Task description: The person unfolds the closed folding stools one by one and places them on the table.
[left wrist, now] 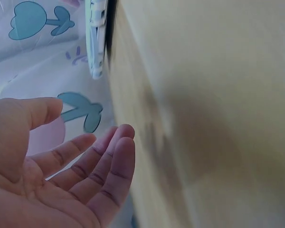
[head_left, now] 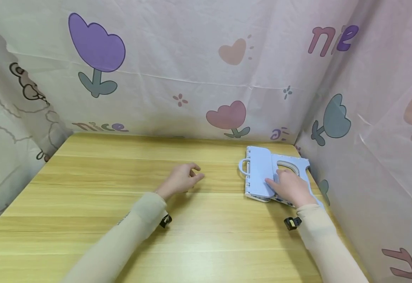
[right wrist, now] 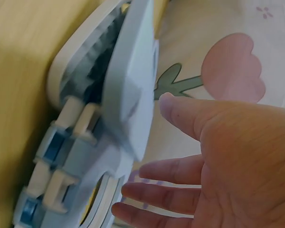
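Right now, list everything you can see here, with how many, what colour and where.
folded plastic stool: one, light blue, lying flat at the table's far right corner
table: one, light wood
printed curtain: white with tulips and hearts, hung round the table's far and side edges
wrist straps: two, black, one on each wrist
sleeves: two, beige
left hand: one, fingers loose, holding nothing, mid table
right hand: one, fingers straight, over the stool

- A light wooden table (head_left: 121, 188) with plank-like grain fills the foreground.
- A pale printed curtain (head_left: 192, 70), showing tulips, hearts and "nice" lettering, encloses it behind and on both sides.
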Demonstrator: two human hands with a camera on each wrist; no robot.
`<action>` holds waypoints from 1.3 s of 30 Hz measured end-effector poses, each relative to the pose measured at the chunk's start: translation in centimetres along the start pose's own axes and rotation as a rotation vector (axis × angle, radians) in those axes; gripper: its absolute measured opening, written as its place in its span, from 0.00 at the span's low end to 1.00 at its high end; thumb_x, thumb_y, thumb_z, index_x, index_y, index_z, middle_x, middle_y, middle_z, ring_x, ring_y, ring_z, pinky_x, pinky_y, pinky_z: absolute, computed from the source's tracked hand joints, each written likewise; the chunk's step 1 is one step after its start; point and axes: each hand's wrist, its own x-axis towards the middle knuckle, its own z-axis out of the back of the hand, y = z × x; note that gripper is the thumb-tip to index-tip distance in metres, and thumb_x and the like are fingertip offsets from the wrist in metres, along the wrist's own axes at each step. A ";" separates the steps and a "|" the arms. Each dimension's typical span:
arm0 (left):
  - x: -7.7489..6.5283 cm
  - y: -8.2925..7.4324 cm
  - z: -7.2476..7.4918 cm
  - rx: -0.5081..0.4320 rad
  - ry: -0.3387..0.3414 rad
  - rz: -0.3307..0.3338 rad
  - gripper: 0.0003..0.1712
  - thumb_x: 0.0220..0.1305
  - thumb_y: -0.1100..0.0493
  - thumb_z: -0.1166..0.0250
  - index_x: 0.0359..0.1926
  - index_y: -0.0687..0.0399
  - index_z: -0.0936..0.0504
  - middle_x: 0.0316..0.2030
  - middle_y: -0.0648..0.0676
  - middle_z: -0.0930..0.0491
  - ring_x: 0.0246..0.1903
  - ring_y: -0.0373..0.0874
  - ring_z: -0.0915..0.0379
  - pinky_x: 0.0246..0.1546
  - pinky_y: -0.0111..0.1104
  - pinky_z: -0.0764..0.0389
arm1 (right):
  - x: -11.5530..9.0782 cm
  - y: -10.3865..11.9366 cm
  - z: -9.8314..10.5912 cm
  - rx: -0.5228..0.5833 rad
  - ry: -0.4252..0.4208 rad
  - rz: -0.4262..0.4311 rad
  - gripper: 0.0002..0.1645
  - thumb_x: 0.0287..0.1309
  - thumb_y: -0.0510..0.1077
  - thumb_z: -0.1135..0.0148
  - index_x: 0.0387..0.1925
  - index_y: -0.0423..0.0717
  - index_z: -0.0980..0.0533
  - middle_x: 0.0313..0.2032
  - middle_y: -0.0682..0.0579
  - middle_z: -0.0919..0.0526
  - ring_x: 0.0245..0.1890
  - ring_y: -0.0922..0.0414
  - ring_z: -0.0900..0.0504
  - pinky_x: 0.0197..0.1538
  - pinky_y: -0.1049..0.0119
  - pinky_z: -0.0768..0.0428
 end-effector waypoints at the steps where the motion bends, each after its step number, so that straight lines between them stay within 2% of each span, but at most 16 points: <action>1: 0.2 -0.1 -0.4 -0.018 0.007 -0.001 0.28 0.79 0.48 0.36 0.69 0.61 0.22 0.44 0.58 0.12 0.34 0.47 0.14 0.40 0.37 0.14 | 0.0 -0.3 -0.1 0.005 0.004 -0.006 0.40 0.78 0.65 0.44 0.61 0.29 0.21 0.57 0.27 0.18 0.54 0.32 0.16 0.51 0.37 0.15; 3: 0.5 -0.1 -1.2 -0.054 0.019 0.000 0.27 0.79 0.49 0.36 0.68 0.62 0.22 0.43 0.58 0.12 0.34 0.47 0.14 0.40 0.36 0.15 | -0.1 -0.7 -0.2 0.023 0.014 -0.014 0.34 0.77 0.64 0.43 0.40 0.35 0.18 0.39 0.35 0.17 0.37 0.41 0.16 0.38 0.48 0.17; 4: 0.6 -0.2 -1.5 -0.076 0.026 0.005 0.27 0.79 0.49 0.36 0.68 0.62 0.22 0.44 0.58 0.12 0.34 0.47 0.15 0.39 0.36 0.15 | -0.1 -0.9 -0.3 0.035 0.019 -0.017 0.32 0.77 0.64 0.43 0.31 0.40 0.21 0.31 0.41 0.20 0.31 0.46 0.19 0.33 0.53 0.21; 5: 0.7 -0.3 -1.9 -0.095 0.032 0.013 0.27 0.79 0.49 0.36 0.68 0.61 0.22 0.44 0.58 0.12 0.34 0.47 0.15 0.39 0.36 0.15 | -0.1 -1.0 -0.4 0.047 0.025 -0.021 0.32 0.77 0.64 0.42 0.24 0.44 0.26 0.25 0.46 0.25 0.26 0.51 0.24 0.29 0.57 0.27; 7: 1.0 -0.4 -2.5 -0.131 0.047 0.023 0.26 0.79 0.49 0.37 0.67 0.62 0.22 0.45 0.58 0.12 0.33 0.47 0.15 0.38 0.35 0.15 | -0.1 -1.2 -0.6 0.064 0.033 -0.021 0.32 0.77 0.64 0.42 0.20 0.50 0.32 0.21 0.52 0.33 0.22 0.55 0.30 0.28 0.61 0.33; 11: 1.4 -0.7 -3.6 -0.176 0.068 0.040 0.26 0.79 0.48 0.36 0.67 0.61 0.21 0.48 0.57 0.12 0.33 0.46 0.15 0.38 0.34 0.15 | -0.1 -1.4 -0.8 0.072 0.035 -0.018 0.32 0.77 0.64 0.43 0.21 0.50 0.32 0.20 0.53 0.34 0.22 0.56 0.32 0.28 0.62 0.34; 17: 2.3 -1.2 -5.2 -0.170 0.076 0.030 0.25 0.79 0.48 0.36 0.65 0.61 0.19 0.44 0.57 0.13 0.31 0.46 0.16 0.38 0.36 0.15 | -0.1 -1.6 -1.4 0.112 0.024 0.012 0.30 0.78 0.61 0.41 0.22 0.48 0.32 0.20 0.54 0.35 0.21 0.56 0.33 0.28 0.63 0.34; 23: 2.6 -1.4 -5.9 -0.135 0.046 0.027 0.25 0.79 0.46 0.36 0.62 0.60 0.16 0.55 0.58 0.14 0.50 0.50 0.17 0.58 0.47 0.16 | 0.3 -0.5 -1.8 0.140 -0.019 0.018 0.32 0.77 0.61 0.39 0.21 0.50 0.36 0.19 0.55 0.38 0.21 0.57 0.36 0.27 0.63 0.36; 26: 2.7 -1.5 -5.9 -0.127 0.036 0.019 0.24 0.78 0.46 0.36 0.61 0.60 0.15 0.56 0.59 0.14 0.55 0.52 0.19 0.62 0.49 0.18 | 0.5 0.4 -2.0 0.141 -0.029 0.022 0.32 0.77 0.61 0.38 0.21 0.50 0.37 0.19 0.55 0.39 0.21 0.57 0.37 0.27 0.63 0.37; 33: 2.6 -1.4 -5.8 -0.112 0.030 0.008 0.23 0.78 0.47 0.36 0.58 0.61 0.13 0.52 0.58 0.12 0.50 0.50 0.19 0.60 0.47 0.17 | 0.7 3.0 -2.4 0.144 -0.028 0.056 0.30 0.77 0.61 0.38 0.24 0.48 0.33 0.20 0.55 0.38 0.22 0.57 0.36 0.27 0.63 0.36; 39: 2.4 -1.1 -6.0 -0.113 0.046 -0.008 0.24 0.78 0.45 0.36 0.57 0.60 0.12 0.51 0.58 0.11 0.48 0.49 0.17 0.56 0.45 0.15 | 1.0 5.1 -2.9 0.118 -0.054 0.085 0.29 0.76 0.60 0.37 0.24 0.47 0.29 0.20 0.53 0.32 0.22 0.55 0.31 0.28 0.61 0.32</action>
